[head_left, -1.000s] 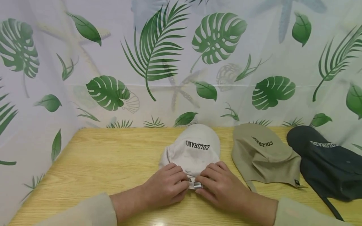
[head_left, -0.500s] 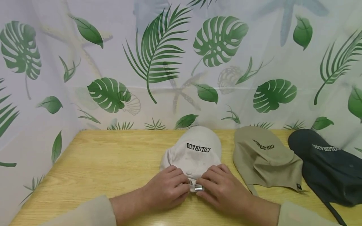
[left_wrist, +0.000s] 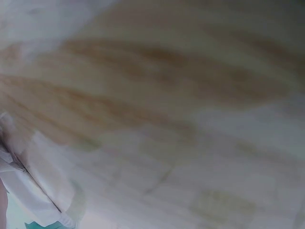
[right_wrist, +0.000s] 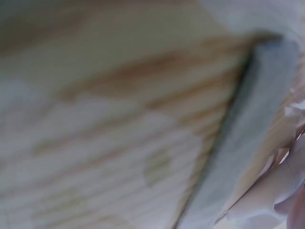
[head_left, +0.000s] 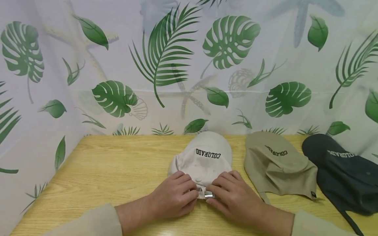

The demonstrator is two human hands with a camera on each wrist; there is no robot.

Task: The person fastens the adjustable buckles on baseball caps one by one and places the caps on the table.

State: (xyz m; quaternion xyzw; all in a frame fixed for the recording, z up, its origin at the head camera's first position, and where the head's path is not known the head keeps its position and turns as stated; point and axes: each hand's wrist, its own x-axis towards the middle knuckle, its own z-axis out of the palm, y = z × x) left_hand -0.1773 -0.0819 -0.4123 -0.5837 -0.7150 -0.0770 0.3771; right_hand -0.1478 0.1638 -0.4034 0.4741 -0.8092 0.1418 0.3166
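A white baseball cap (head_left: 206,164) lies on the table, its brim toward the wall and the black COLORADO lettering upside down in the head view. Its back strap, with a silver metal buckle (head_left: 208,194), faces the person. My left hand (head_left: 176,195) grips the cap's back edge and strap on the left side. On the right, my right hand (head_left: 231,195) pinches the strap beside the buckle, thumb underneath. The fingers cover both ends of the strap. Part of the white cap shows at the lower left of the left wrist view and the lower right of the right wrist view.
To the right lie a khaki cap (head_left: 277,167) and, beyond it, a black cap (head_left: 342,177), both with loose straps toward the near side. The wood-grain table (head_left: 118,164) meets a leaf-print cloth wall (head_left: 171,118) at the back and left.
Both hands keep their hold at the cap's back strap and have barely moved. The head view has shifted slightly; the caps lie as before.
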